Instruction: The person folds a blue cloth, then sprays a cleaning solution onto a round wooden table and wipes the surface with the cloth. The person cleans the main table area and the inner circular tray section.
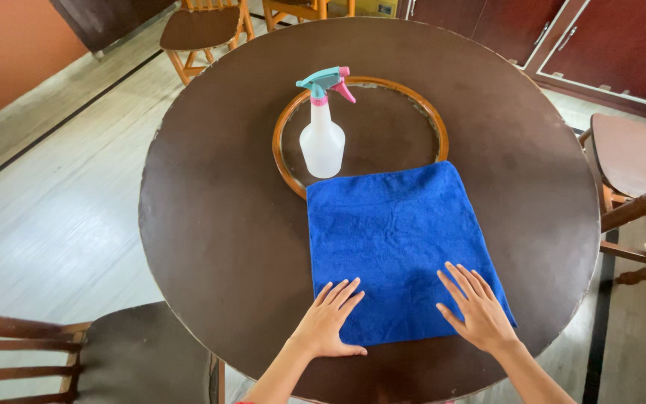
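A round dark-brown table point(211, 224) seen from above, with a blue cloth point(394, 239) spread flat on its near right part. The left hand point(327, 322) lies palm down on the cloth's near left corner, fingers straight and slightly spread, thumb on the bare table just beside the hem. The right hand point(476, 307) lies palm down on the near right corner, fingers extended and fanned a little; neither hand pinches the fabric. The cloth's far edge overlaps the near rim of a round wooden-rimmed inset point(285, 127) at the table's centre. Inside that ring, just beyond the cloth's far left corner, stands an upright translucent white spray bottle point(321, 138) with a teal and pink trigger head; no label shows on it. Wooden chairs point(203, 30) stand around the table.
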